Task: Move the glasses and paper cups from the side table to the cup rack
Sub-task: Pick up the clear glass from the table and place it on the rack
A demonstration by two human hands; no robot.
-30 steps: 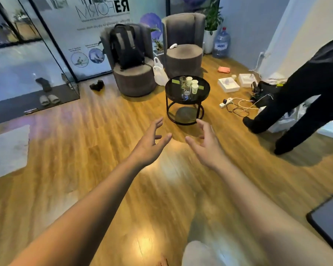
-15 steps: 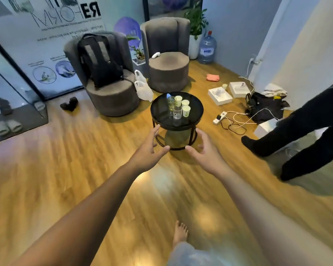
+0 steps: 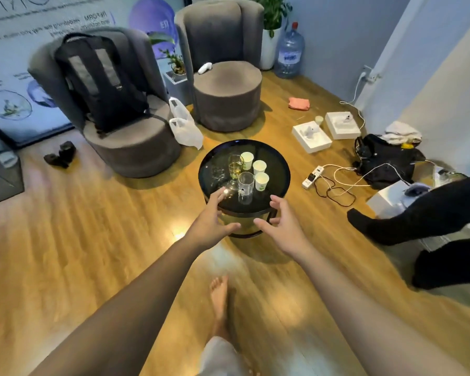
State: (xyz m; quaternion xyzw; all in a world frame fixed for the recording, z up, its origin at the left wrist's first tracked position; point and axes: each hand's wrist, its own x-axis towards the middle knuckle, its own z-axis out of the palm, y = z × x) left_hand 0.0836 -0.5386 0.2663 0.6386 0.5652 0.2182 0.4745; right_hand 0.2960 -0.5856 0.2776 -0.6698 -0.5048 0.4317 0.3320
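Both arms reach out over the wooden floor toward the round black side table. The left hand hangs at the table's seven o'clock edge, fingers spread apart and lightly bent, gripping nothing. The right hand mirrors it at five o'clock, fingers apart, thumb swung inward, also empty.

On the tabletop, a clear tumbler stands nearest the hands, close to the table's centre. At its eleven o'clock sits a stemmed glass with yellowish liquid. Three paper cups line up in a diagonal row at the tumbler's one to three o'clock, all upright. Something faint and glassy shows at the table's nine o'clock, too blurred to call.

Beyond the table, at twelve o'clock, two grey armchairs; a black backpack rests on the left one. At three o'clock, a person's dark-trousered legs stand beside a tangle of cables.
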